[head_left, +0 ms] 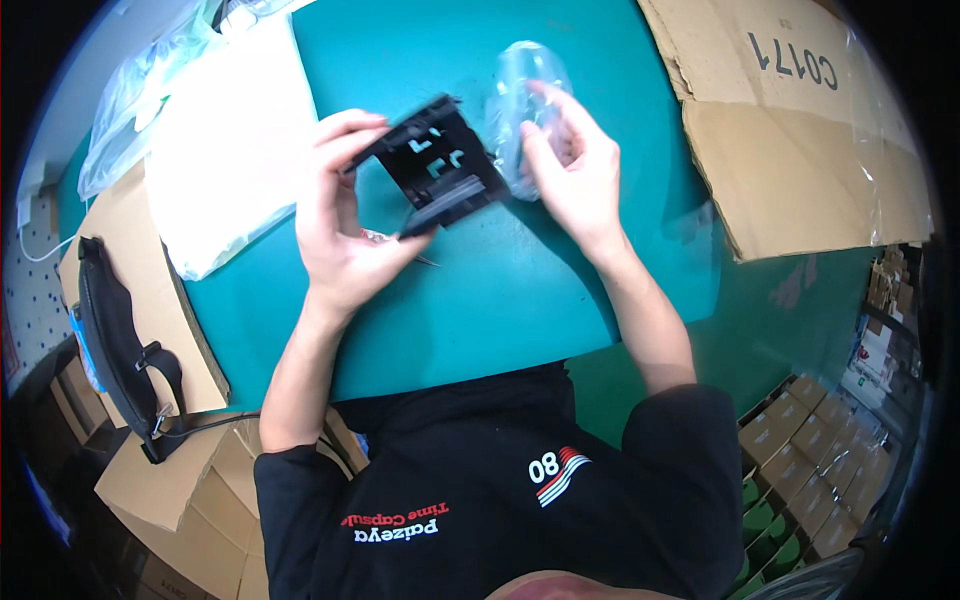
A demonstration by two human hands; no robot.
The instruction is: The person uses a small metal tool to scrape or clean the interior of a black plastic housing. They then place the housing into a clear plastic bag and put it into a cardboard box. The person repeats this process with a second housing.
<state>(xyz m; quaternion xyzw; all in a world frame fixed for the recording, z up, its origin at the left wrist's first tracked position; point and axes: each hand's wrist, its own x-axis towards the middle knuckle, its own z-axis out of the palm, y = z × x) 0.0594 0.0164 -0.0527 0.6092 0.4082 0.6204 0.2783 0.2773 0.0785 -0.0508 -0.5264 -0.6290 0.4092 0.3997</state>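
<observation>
My left hand (335, 215) grips a black plastic frame-like part (425, 150) by its left edge, thumb below and fingers above. The part is tilted above the green table (500, 310) and has several small cut-outs through its face; motion blurs it slightly. To its right, my right hand (575, 165) has thumb and forefinger closed on a clear plastic bag (520, 75). The bag is crumpled and reaches close to the part's right side; whether they touch I cannot tell. Beneath my left hand, a small metallic object (428, 262) shows only in part.
White plastic sheeting (235, 150) lies at the left of the table. A cardboard flap (790, 140) covers the far right. A black waist bag (115, 330) rests on cardboard at the left. Open cartons (200, 510) stand lower left, and several small boxes (820, 450) lower right.
</observation>
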